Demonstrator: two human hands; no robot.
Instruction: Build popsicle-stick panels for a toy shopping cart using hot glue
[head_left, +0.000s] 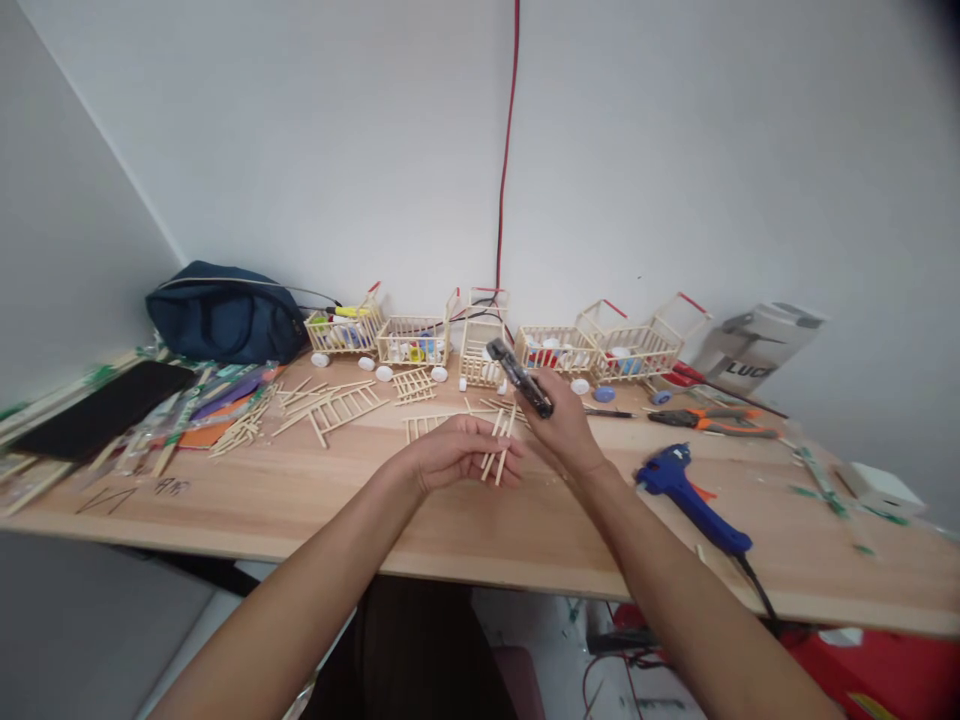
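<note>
Over the front middle of the table, my left hand is closed around a few thin wooden sticks, pinched between thumb and fingers. The sticks stand out above and below the fingers, and I cannot tell whether they are joined. Just to the right and a little higher, my right hand wraps round a dark, shiny black tool. Its far end points up and left; its exact kind is not clear. Behind the hands lie small ladder-like stick frames and loose sticks.
Several small wooden shopping carts line the wall. A blue glue gun lies right, its cord over the front edge. Pliers lie behind it. Further left are a dark blue bag and a black flat slab.
</note>
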